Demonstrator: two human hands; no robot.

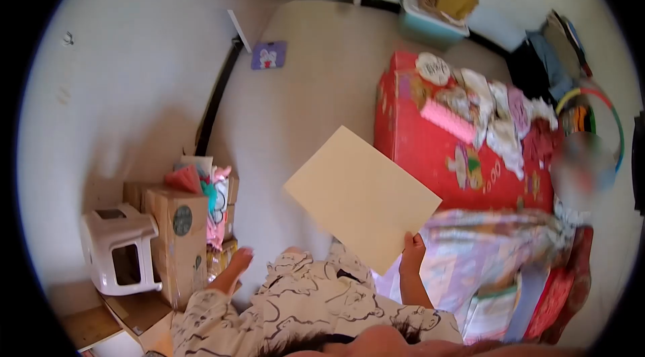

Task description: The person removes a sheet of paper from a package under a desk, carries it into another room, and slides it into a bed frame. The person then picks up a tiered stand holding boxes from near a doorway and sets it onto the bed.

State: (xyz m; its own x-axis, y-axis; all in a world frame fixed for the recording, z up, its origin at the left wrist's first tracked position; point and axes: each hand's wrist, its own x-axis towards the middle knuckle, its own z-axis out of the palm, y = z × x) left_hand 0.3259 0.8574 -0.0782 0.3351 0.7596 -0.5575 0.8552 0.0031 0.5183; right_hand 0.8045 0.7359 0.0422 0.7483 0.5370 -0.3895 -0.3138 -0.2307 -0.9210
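A stiff, pale yellow rectangular sheet [363, 192], like card or thin board, is held out over the floor, tilted so that one corner points up. My right hand [413, 249] grips its lower right edge, with the thumb on the face toward me and the fingers behind. Nothing is printed on the side I see. My left hand [239, 264] hangs apart from the sheet, near the cardboard boxes [176, 243]. Its fingers look stretched out, with nothing visible in them.
On the right stands a red patterned box-like piece [403, 128] heaped with clothes [497, 115], beside a pastel cloth [463, 243]. A white plastic step stool [124, 249] is at left. A lidded bin [430, 28] and a purple mat [269, 55] lie farther back.
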